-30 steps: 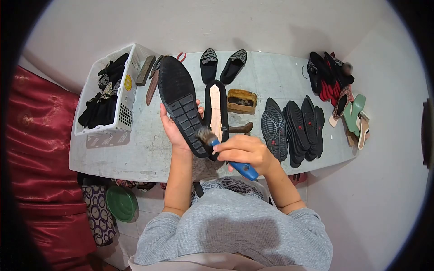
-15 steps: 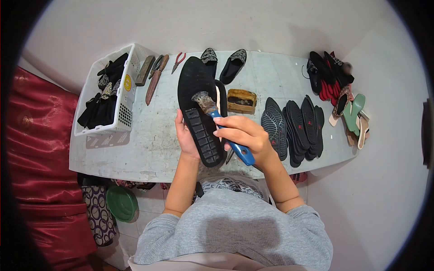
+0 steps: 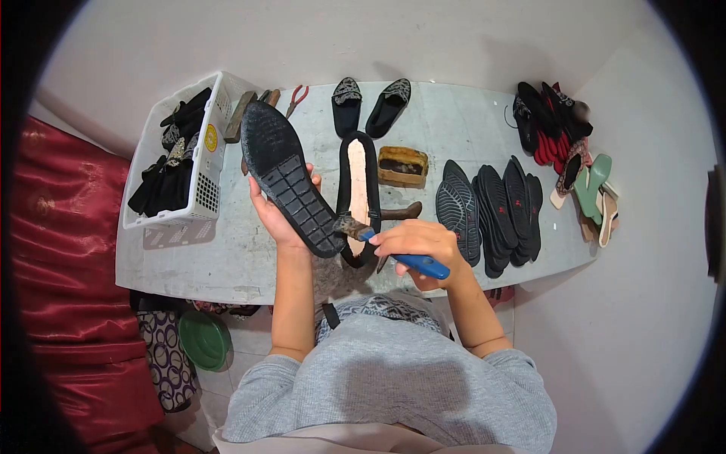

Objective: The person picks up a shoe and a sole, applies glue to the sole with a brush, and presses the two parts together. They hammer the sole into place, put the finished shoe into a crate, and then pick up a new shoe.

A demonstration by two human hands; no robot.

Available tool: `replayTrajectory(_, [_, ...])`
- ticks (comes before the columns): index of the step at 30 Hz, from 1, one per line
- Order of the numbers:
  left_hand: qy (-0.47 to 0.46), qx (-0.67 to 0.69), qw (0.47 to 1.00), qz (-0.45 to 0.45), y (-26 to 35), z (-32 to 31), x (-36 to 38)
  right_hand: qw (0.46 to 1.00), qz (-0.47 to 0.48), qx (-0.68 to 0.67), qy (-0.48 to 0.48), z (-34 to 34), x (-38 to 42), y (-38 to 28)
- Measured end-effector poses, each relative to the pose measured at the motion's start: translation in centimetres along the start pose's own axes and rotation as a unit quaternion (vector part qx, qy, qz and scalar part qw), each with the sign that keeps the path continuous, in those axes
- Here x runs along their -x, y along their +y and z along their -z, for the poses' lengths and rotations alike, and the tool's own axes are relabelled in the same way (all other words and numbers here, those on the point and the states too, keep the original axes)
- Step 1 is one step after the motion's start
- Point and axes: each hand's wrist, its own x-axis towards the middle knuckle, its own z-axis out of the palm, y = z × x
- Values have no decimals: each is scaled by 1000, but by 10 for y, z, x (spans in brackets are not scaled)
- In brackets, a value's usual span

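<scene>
Left of the box (image 3: 403, 167), the left hand (image 3: 274, 219) is cupped partly open beneath the sole (image 3: 281, 170), its thumb at one edge and fingertips showing past the other. Nearer the body than the box, the right hand (image 3: 420, 250) is closed around the blue handle of the brush (image 3: 423, 265). The two hands are apart, and the brush's bristles reach the gap between them, at the sole's heel end; whether they touch its edge cannot be told.

The sole lies over the left palm, held above the table (image 3: 242, 268), left of the box, with its toe end pointing away and leftward. It is black: smooth and somewhat shiny toward the toe, with a grid of raised blocks from the middle to the heel.

Just left of the box, between the sole and the box, is a shoe (image 3: 358, 189), black-rimmed, with a pale strip down its middle. The bristles overlap its near part in view. Beyond the box stand two slippers (image 3: 368, 110); right of it lie more black soles (image 3: 495, 219).
</scene>
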Motion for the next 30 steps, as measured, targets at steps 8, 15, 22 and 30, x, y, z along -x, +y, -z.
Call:
replayTrajectory(8, [-3, 3, 1000, -16, 1, 5, -5, 999, -16, 52, 6, -2, 1, -4])
replayTrajectory(15, [17, 14, 1000, 1, -2, 8, -2, 999, 12, -36, 24, 4, 0, -8])
replayTrajectory(22, [43, 10, 998, 41, -6, 12, 3, 999, -36, -23, -3, 5, 12, 12])
replayTrajectory(30, [40, 47, 995, 78, -16, 15, 10, 926, -235, 38, 293, 30, 41, 77])
